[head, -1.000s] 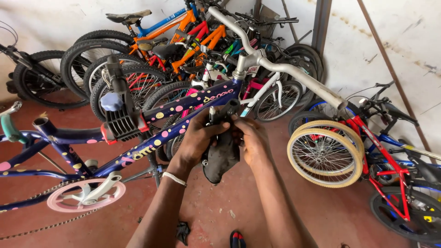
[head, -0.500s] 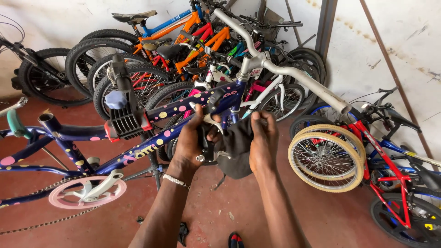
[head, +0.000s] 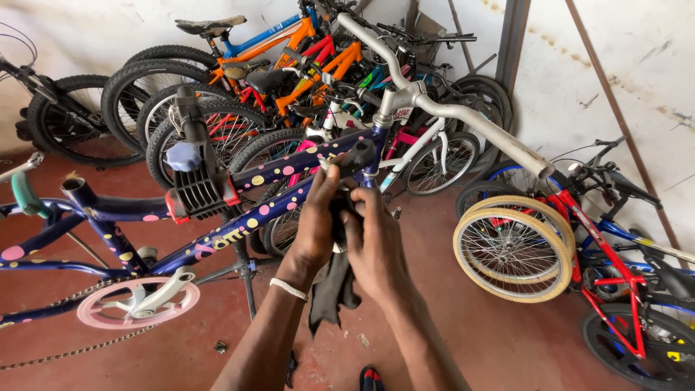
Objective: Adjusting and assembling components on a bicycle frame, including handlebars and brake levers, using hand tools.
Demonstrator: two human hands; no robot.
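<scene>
We are holding a dark rag [head: 334,289] up against the down tube of the dotted navy bike frame [head: 217,235], which is sitting clamped in a repair stand [head: 199,185]. Left hand [head: 318,224] fingers are clenched on the rag's upper part, just under the head tube; right hand [head: 376,242] fingers are gripping it alongside, and its tail is hanging below. A pink chainring [head: 137,304] is showing lower left. Parked bikes [head: 289,80] are crowding the wall behind.
</scene>
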